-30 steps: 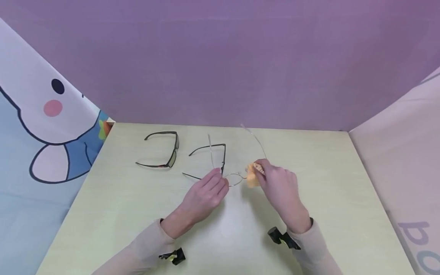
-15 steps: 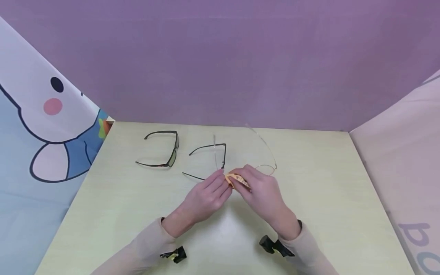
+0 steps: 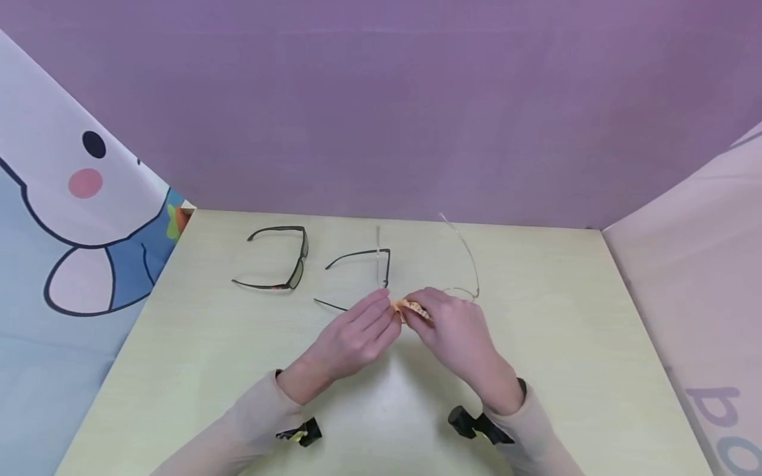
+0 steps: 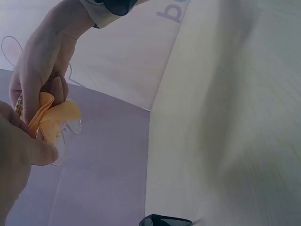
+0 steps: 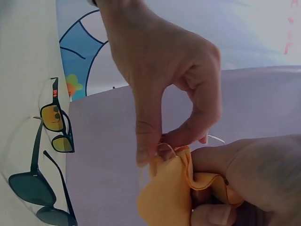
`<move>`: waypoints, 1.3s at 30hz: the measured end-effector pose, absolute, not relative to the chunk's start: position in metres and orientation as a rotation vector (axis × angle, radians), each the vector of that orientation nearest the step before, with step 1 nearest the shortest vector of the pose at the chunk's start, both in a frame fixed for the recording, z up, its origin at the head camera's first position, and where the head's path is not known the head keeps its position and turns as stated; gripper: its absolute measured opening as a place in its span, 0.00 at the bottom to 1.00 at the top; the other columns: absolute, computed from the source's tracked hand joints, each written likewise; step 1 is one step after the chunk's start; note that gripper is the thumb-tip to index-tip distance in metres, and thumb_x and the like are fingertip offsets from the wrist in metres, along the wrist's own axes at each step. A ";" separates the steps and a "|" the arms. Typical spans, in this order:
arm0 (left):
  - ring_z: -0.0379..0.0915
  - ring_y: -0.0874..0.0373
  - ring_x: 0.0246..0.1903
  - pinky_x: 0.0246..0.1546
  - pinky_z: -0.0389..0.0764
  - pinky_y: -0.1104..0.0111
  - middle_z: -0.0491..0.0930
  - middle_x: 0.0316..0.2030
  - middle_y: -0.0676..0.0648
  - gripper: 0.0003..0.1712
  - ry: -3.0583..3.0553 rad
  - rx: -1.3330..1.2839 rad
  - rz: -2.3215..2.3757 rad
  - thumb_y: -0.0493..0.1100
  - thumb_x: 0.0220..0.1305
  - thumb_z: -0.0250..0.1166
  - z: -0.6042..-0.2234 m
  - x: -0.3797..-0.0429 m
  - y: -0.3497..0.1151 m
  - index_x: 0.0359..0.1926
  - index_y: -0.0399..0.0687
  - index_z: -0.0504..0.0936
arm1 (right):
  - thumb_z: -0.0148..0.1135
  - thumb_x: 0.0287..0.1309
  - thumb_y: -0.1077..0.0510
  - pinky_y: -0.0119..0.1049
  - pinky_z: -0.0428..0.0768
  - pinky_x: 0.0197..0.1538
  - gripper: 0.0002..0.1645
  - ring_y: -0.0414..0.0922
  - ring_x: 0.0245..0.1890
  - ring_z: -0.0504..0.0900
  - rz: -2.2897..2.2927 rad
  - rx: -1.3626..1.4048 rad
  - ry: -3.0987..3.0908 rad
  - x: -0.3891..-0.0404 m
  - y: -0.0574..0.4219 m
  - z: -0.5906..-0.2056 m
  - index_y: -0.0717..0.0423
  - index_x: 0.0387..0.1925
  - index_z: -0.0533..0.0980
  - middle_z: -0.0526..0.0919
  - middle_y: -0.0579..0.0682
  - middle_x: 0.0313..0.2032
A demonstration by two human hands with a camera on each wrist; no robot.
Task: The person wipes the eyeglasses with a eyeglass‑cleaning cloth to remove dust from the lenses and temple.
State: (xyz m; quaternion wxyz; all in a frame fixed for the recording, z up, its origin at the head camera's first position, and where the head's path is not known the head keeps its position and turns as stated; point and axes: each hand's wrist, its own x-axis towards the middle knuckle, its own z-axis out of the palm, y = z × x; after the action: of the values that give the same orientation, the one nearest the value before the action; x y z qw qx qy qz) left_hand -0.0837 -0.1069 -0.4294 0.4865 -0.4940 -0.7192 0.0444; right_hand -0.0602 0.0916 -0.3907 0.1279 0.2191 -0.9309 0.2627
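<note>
Thin wire-rimmed glasses [image 3: 475, 277] are held above the table, their temples pointing away from the person. The left hand [image 3: 356, 336] pinches one end of the frame between thumb and fingers. Folded in the right hand [image 3: 457, 334] is an orange cloth [image 5: 164, 195] with a patterned side, gripped around the lens beside the left fingertips. In the left wrist view the cloth [image 4: 59, 113] partly covers the rims, and a clear lens shows below it. The fingers and cloth hide much of the near lens.
Black-framed glasses [image 3: 389, 268] lie just behind the left hand, partly covered by it. Dark-lensed black glasses [image 3: 303, 254] lie farther left on the pale table [image 3: 548, 297]. A purple backdrop [image 3: 381, 119] rises at the far edge.
The right hand has moved left with the cloth, from near the middle of the wire glasses to the lens by the left hand. The wire glasses have shifted slightly right.
</note>
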 end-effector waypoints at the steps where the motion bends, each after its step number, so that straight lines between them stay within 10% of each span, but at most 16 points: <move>1: 0.86 0.54 0.42 0.62 0.82 0.62 0.89 0.36 0.46 0.15 -1.743 -1.211 0.106 0.29 0.74 0.52 -0.429 -0.084 -0.106 0.34 0.42 0.83 | 0.75 0.59 0.59 0.32 0.81 0.26 0.06 0.40 0.26 0.84 0.780 0.641 -2.715 -0.060 0.092 -0.390 0.53 0.38 0.86 0.88 0.45 0.32; 15: 0.84 0.54 0.42 0.65 0.79 0.62 0.87 0.33 0.47 0.18 -1.791 -1.219 0.078 0.25 0.70 0.49 -0.430 -0.089 -0.096 0.29 0.44 0.79 | 0.71 0.63 0.58 0.30 0.72 0.20 0.02 0.34 0.18 0.70 0.752 0.551 -2.805 -0.067 0.107 -0.382 0.51 0.33 0.85 0.82 0.42 0.23; 23: 0.85 0.54 0.45 0.67 0.78 0.62 0.88 0.36 0.46 0.17 -1.733 -1.278 0.134 0.26 0.71 0.50 -0.431 -0.093 -0.099 0.31 0.43 0.81 | 0.73 0.60 0.61 0.35 0.83 0.31 0.04 0.38 0.27 0.83 0.874 0.678 -2.781 -0.070 0.103 -0.381 0.54 0.38 0.86 0.90 0.46 0.32; 39: 0.84 0.52 0.43 0.69 0.76 0.58 0.87 0.35 0.44 0.16 -1.771 -1.299 0.089 0.24 0.70 0.49 -0.436 -0.086 -0.104 0.30 0.41 0.79 | 0.68 0.66 0.59 0.28 0.77 0.28 0.02 0.29 0.22 0.75 0.944 0.793 -2.833 -0.069 0.105 -0.378 0.51 0.37 0.86 0.87 0.39 0.27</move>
State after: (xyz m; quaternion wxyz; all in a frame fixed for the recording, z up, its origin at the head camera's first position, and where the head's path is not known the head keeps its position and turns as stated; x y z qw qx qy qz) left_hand -0.0863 -0.1044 -0.4357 0.4543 -0.5264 -0.7177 0.0362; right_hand -0.0687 0.1047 -0.3777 0.0262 0.2564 -0.9167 0.3053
